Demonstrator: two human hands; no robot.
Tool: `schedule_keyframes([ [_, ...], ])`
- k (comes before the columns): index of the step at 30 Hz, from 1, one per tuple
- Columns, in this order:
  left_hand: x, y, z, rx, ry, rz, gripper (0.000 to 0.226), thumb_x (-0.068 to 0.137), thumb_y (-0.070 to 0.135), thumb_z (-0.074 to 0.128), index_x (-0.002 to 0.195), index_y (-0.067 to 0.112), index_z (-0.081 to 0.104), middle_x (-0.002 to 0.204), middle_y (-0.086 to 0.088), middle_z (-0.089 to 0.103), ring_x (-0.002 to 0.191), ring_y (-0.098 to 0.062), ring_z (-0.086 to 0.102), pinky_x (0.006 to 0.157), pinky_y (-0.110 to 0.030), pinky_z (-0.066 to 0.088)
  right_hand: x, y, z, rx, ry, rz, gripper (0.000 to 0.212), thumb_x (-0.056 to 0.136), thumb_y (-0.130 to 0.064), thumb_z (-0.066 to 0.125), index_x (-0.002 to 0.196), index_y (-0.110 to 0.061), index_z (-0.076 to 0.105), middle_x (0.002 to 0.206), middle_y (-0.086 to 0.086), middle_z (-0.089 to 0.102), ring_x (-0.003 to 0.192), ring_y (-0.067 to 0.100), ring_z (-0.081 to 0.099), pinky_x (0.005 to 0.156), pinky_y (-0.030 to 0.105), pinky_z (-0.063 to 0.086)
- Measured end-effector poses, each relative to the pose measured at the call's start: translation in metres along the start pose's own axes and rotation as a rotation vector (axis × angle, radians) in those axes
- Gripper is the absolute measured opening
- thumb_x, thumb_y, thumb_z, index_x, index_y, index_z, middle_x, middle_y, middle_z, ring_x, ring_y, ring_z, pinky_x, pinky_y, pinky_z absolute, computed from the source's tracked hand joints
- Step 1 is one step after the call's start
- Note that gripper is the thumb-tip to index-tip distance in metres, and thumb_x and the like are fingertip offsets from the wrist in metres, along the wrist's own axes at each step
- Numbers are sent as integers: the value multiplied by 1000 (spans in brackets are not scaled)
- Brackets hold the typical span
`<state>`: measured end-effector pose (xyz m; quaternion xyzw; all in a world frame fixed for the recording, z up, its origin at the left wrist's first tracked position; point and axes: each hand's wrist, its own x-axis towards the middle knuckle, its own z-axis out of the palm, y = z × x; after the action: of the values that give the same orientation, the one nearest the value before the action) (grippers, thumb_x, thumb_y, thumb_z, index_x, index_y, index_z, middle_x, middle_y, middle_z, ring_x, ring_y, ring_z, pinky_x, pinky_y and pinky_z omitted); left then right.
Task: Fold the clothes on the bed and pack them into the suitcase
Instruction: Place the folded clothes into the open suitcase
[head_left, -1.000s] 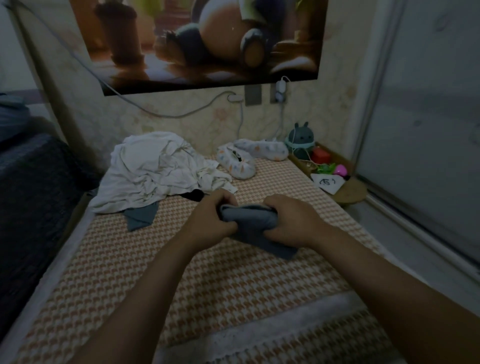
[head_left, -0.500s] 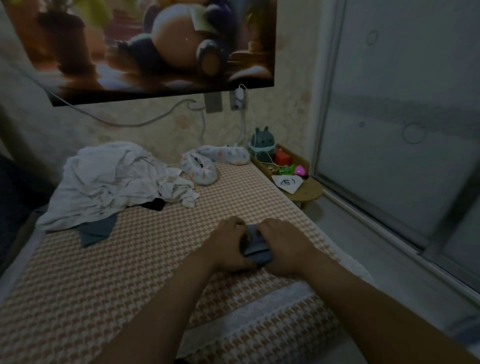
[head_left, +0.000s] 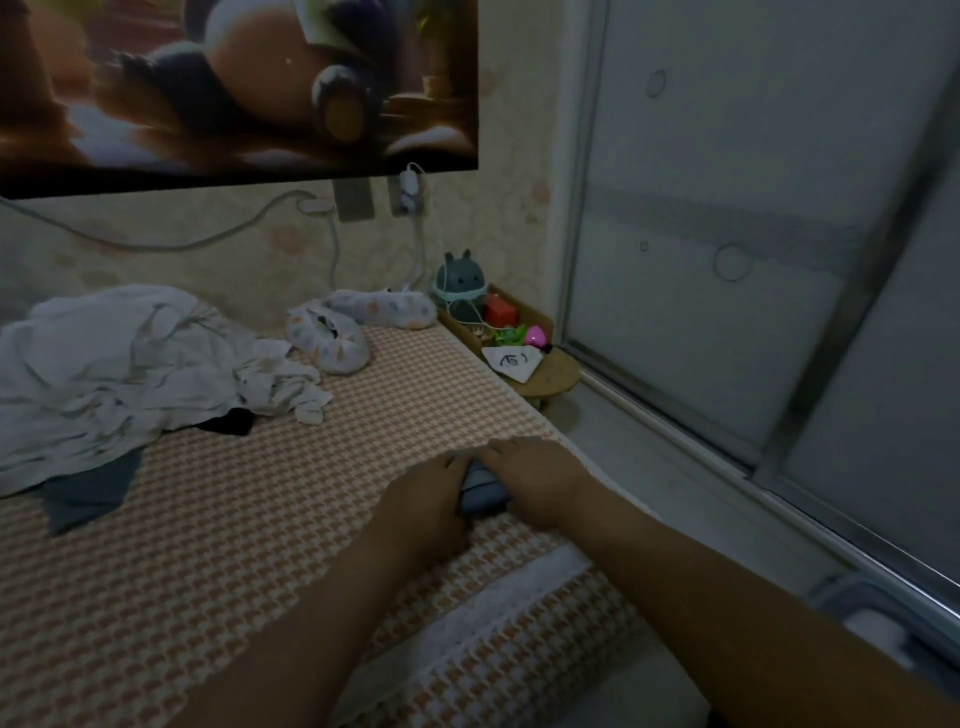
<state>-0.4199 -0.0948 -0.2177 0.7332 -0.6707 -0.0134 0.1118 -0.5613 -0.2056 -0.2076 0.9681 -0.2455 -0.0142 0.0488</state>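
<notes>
1. A folded grey-blue garment (head_left: 484, 493) lies as a small bundle on the bed (head_left: 234, 519), close to the bed's right-hand edge. Only a narrow strip of it is seen between the two hands.
2. The bundle is grasped on its left side by the left hand (head_left: 428, 499), whose fingers are curled against it.
3. It is grasped on its right side by the right hand (head_left: 537, 475), whose fingers are bent over its top and far end. The fingertips of the two hands nearly meet.
4. The bed is covered by an orange-and-white houndstooth cover, crossed near the viewer by a white lace band (head_left: 493, 608).
5. A pile of white clothes (head_left: 119, 364) is heaped at the far left of the bed, well apart from the bundle. A teal garment (head_left: 88, 493) and a black piece (head_left: 228, 422) are partly exposed under its near edge.
6. Two pale patterned soft items (head_left: 332, 340) are placed by the wall; what they are cannot be told.
7. Beside the bed, a wooden stand (head_left: 558, 371) is loaded with a rabbit-shaped teal figure (head_left: 460, 283), a red block (head_left: 500, 312) and a white paper (head_left: 511, 364).
8. A panda poster (head_left: 234, 88) is hung on the wall above.
</notes>
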Motion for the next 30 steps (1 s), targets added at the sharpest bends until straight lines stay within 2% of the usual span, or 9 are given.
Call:
schedule_keyframes([
  [3, 24, 36, -4, -91, 95, 92, 43, 84, 26, 60, 126, 19, 52, 118, -5, 62, 100, -23, 60, 82, -31, 48, -27, 42, -12, 28, 43, 96, 47, 88, -28, 60, 131, -21, 45, 125, 6, 56, 107, 27, 57, 86, 37, 48],
  [5, 49, 70, -1, -90, 122, 165, 30, 87, 27, 56, 115, 17, 55, 112, -6, 63, 95, -24, 60, 78, -30, 44, -52, 76, -11, 25, 82, 165, 45, 84, -31, 61, 126, -23, 46, 119, 5, 60, 101, 26, 60, 81, 35, 49],
  [9, 104, 152, 15, -183, 85, 348, 33, 87, 23, 59, 119, 14, 59, 113, -10, 62, 96, -27, 60, 84, -32, 44, -118, 142, 10, 193, 186, 275, 51, 79, -33, 61, 128, -30, 48, 117, -1, 61, 99, 20, 59, 81, 33, 48],
  [11, 131, 195, 28, -189, 56, 442, 34, 83, 26, 59, 116, 19, 61, 105, -8, 59, 89, -28, 60, 77, -38, 49, -158, 168, 20, 328, 245, 302, 49, 80, -42, 61, 127, -37, 49, 123, -7, 56, 102, 15, 56, 82, 32, 47],
  [14, 161, 263, 56, -232, 2, 545, 27, 81, 30, 63, 107, 21, 62, 102, -3, 60, 89, -23, 59, 74, -29, 45, -215, 207, 50, 498, 323, 487, 60, 78, -54, 47, 132, -28, 51, 130, -2, 56, 112, 21, 57, 90, 38, 47],
  [17, 181, 326, 99, -354, -86, 623, 27, 77, 29, 72, 100, 18, 63, 99, 0, 65, 90, -17, 59, 70, -18, 36, -274, 240, 93, 593, 337, 705, 61, 81, -50, 48, 136, -26, 46, 131, 4, 59, 116, 26, 58, 94, 41, 47],
  [20, 193, 380, 156, -450, -159, 656, 37, 79, 27, 73, 112, 17, 61, 110, -2, 62, 100, -17, 57, 81, -22, 41, -329, 263, 146, 646, 344, 852, 47, 88, -49, 52, 130, -32, 42, 120, 2, 63, 105, 23, 62, 85, 37, 49],
  [24, 197, 434, 232, -437, -186, 703, 54, 87, 24, 64, 137, 13, 46, 137, -7, 50, 126, -23, 45, 106, -32, 35, -390, 282, 221, 719, 346, 1121, 44, 89, -48, 47, 129, -32, 42, 120, 6, 63, 103, 28, 63, 84, 38, 51],
  [30, 199, 474, 346, -254, -415, 737, 57, 94, 34, 48, 145, 13, 36, 141, -14, 43, 123, -33, 45, 99, -36, 40, -443, 318, 321, 925, 516, 1497, 38, 96, -28, 50, 130, -12, 50, 127, 12, 58, 116, 27, 56, 87, 22, 35],
])
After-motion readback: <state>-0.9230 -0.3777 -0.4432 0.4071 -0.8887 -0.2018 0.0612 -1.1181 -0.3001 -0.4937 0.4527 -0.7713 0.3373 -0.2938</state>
